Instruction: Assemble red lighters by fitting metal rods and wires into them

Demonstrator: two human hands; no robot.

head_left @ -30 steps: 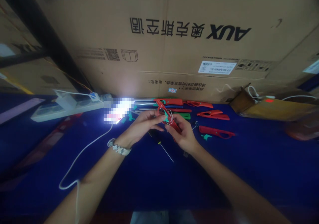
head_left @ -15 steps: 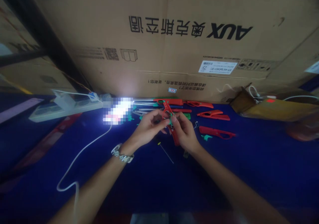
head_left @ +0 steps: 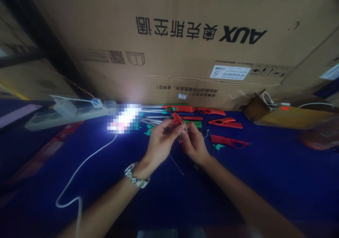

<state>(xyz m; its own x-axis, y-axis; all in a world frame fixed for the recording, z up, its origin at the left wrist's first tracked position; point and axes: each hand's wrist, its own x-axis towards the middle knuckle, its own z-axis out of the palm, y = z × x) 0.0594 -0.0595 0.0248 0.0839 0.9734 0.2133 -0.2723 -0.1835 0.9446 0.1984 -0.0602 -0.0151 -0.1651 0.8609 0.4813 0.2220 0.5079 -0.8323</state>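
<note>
Both hands meet over the blue table, closed around one red plastic lighter casing. My left hand, with a watch at the wrist, pinches its upper part. My right hand grips the lower part, its thumb close to the left fingertips. Thin pale wires stick up from the casing; the fingers hide most of its inside. Below my left hand lies a thin metal rod, its upper end covered. Right of my hands rest a red casing and a small green trigger piece.
Behind my hands lie several lighters with metal tubes, plus more red casings. A glaring lamp with a white cable stands left, near a power strip. A large cardboard box closes off the back; a yellow box sits right.
My left hand has shifted slightly right and turned inward, covering the rod's yellow end. The green piece between my fingers is now mostly hidden, and the casing's top has tilted left.
</note>
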